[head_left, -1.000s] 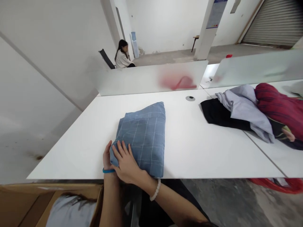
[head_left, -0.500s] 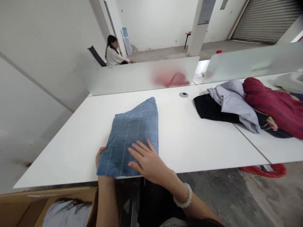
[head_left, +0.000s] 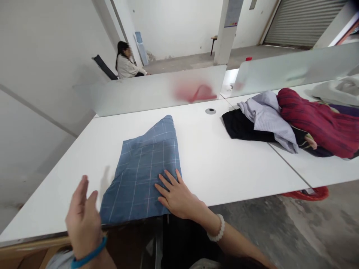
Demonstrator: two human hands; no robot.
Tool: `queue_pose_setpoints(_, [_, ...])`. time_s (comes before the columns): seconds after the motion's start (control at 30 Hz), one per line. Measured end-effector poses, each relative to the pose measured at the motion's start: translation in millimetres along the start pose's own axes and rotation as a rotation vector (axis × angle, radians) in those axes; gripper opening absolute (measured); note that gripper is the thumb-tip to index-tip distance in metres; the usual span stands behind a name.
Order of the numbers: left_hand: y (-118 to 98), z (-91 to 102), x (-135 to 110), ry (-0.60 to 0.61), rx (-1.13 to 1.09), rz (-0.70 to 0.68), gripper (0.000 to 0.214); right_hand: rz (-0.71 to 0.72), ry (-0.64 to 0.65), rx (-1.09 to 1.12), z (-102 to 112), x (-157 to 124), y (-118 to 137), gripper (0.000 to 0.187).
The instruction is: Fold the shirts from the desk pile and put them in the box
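Note:
A folded blue checked cloth (head_left: 143,168) lies on the white table (head_left: 224,160), its near edge at the table's front edge. My right hand (head_left: 175,194) rests flat on the cloth's near right corner, fingers spread, a white bead bracelet on the wrist. My left hand (head_left: 82,218) hovers open in the air to the left of the cloth, off it, with a blue band on the wrist.
A pile of clothes lies at the right: a black garment (head_left: 244,127), a pale lilac one (head_left: 266,116) and a dark red one (head_left: 319,123). Frosted dividers (head_left: 140,93) stand along the table's back. A person (head_left: 126,65) sits far behind. A cardboard box (head_left: 33,254) stands below left.
My left hand has let go of the cloth's left edge and lifted away to the left. The cloth now lies flatter and wider. My right hand stays pressed on it.

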State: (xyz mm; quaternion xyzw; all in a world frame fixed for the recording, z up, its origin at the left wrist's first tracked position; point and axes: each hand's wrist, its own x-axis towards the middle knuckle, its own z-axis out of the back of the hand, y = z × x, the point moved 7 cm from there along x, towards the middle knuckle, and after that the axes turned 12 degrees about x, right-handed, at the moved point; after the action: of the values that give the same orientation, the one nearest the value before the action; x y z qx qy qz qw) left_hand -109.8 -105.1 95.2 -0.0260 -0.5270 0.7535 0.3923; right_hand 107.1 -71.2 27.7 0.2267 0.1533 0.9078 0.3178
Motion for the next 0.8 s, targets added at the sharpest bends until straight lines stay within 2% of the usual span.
queue_pose_setpoints(0.03, [-11,-13.0,-11,0.102,0.108,-0.084,0.048,-0.009,-0.003,0.0,-1,0,0,0.048])
queue_pose_setpoints(0.13, [-29,-69.7,-53,0.434,0.356,-0.356,0.048,-0.051,-0.027,-0.017,-1,0,-1,0.051])
queue_pose_setpoints(0.23, [-31,-113.6,-93,0.557,0.467,-0.623,0.048,-0.023,-0.022,-0.052,5,-7,0,0.05])
queue_pose_setpoints(0.3, [-24,-129.9,-110,0.588,0.514,-0.702,0.048,0.005,0.015,-0.065,15,-12,-2,0.049])
queue_pose_setpoints(0.43, [-16,-141.8,-127,0.573,0.608,-0.847,0.051,-0.063,0.095,-0.146,46,-3,-22,0.043])
queue_pose_setpoints(0.57, [-18,-145.0,-132,0.5,0.678,-0.926,0.056,-0.057,0.012,-0.211,70,45,-47,0.042])
queue_pose_setpoints(0.67, [-22,-146.4,-134,0.48,0.689,-0.961,0.057,-0.085,-0.092,-0.198,64,85,-77,0.046])
queue_pose_setpoints(0.73, [-25,-146.4,-135,0.475,0.702,-0.979,0.057,-0.183,-0.126,-0.181,50,101,-103,0.052])
queue_pose_setpoints(0.8, [-26,-146.4,-135,0.476,0.721,-0.992,0.056,-0.307,-0.099,-0.138,32,106,-128,0.058])
